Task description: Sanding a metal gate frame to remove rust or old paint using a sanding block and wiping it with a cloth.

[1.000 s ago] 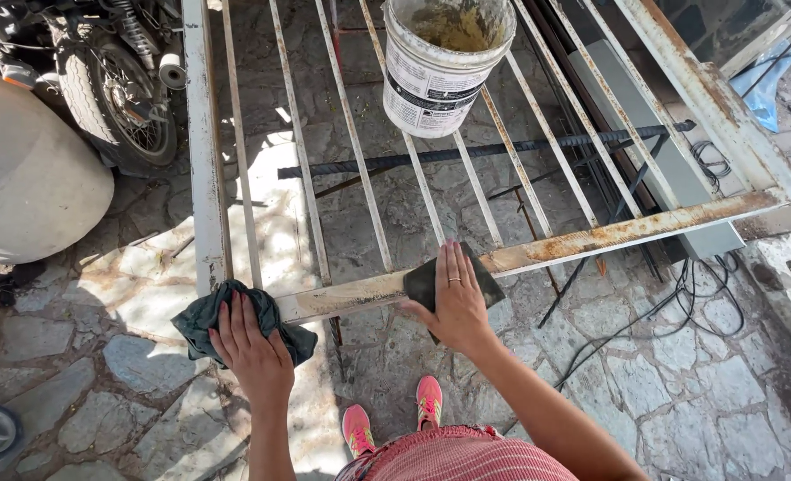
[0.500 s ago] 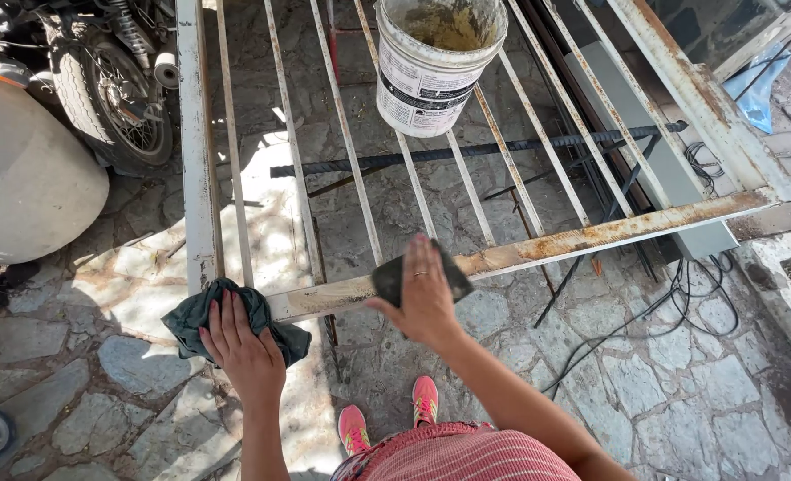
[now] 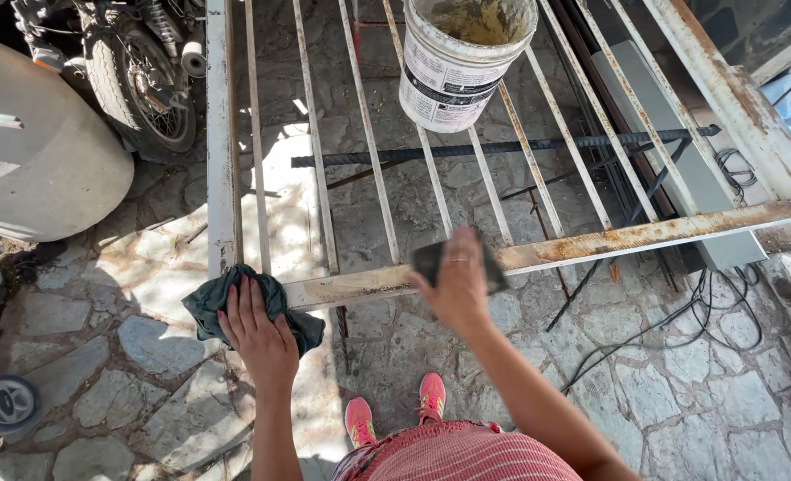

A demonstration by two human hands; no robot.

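far left there's a big grey rounded tank (image 3: 30, 169) and a motorbike wheel (image 3: 141, 98) with knobby rubber tread, parked on the stone floor (image 3: 101, 392), which is irregular flat slabs with rough joints.

the left hand (image 3: 257, 334) comes up from the bottom with the arm nearly straight, palm down, fingers (image 3: 235, 307) spread flat and pressing on a crumpled dark teal rag (image 3: 213, 298). not clenched, more just laid over it. the rag is bunched soft cloth sitting at the near left corner of the metal gate (image 3: 222, 134), which lies flat, raised over the floor. the frame is off-white painted steel, chipped and scuffed, with thin parallel bars running away from the camera.

moving right, the near rail (image 3: 644, 236) gets really rusty, orange-brown patches through flaking paint. the right hand (image 3: 458, 281) reaches out with the forearm angled up from the lower right, wrist bent, fingers (image 3: 453, 249) curled down over a dark flat sanding pad (image 3: 426, 263), holding it pressed on the rail about mid-span. the hand looks a bit blurred.

up top a white plastic bucket (image 3: 458, 76) with muddy yellowish stuff inside sits on the bars. a ribbed dark rebar rod (image 3: 502, 150) crosses underneath, and black cables (image 3: 671, 312) loop on the stones at right. pink sneakers (image 3: 395, 410) show below.
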